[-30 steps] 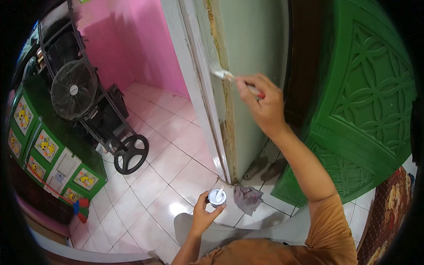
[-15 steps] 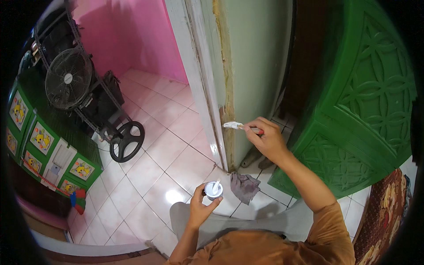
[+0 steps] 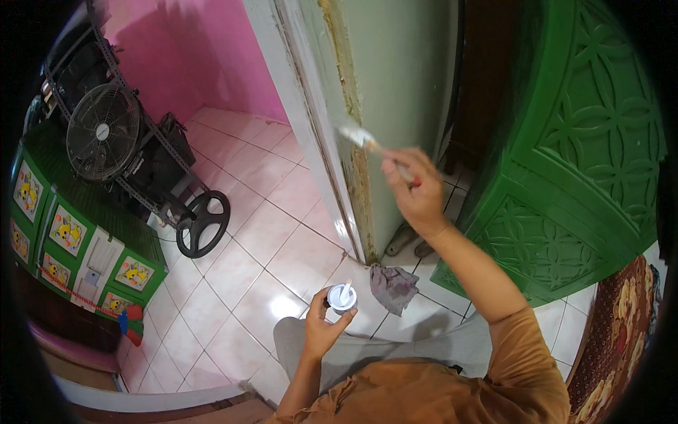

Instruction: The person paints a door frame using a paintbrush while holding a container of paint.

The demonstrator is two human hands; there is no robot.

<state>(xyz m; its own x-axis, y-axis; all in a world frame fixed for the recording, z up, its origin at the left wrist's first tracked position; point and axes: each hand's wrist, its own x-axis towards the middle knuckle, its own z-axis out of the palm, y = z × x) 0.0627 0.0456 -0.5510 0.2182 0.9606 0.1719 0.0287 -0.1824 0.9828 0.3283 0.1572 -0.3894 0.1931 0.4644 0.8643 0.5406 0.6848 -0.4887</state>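
My right hand (image 3: 419,189) is closed round the handle of a paintbrush (image 3: 361,137), its bristles coated white and blurred by motion. The bristle tip is at the edge of the door frame (image 3: 311,106), beside a rough, yellowish-brown strip; whether it touches cannot be told. Lower down, my left hand (image 3: 326,326) grips a small paint can (image 3: 342,298) from its side. White paint fills the can, and a pale stir stick (image 3: 345,288) leans in it. A crumpled grey rag (image 3: 394,288) lies on the tiles right of the can.
A green carved door (image 3: 551,212) stands to the right, with a patterned rug (image 3: 611,346) near it. On the left are a black pedestal fan (image 3: 104,133) with a round base and a green cabinet (image 3: 92,233) with stickers. Sandals (image 3: 401,240) sit by the wall (image 3: 402,92).
My right hand has moved up along the door frame with the paintbrush, away from the lower part. My left hand holds the paint can in nearly the same place.
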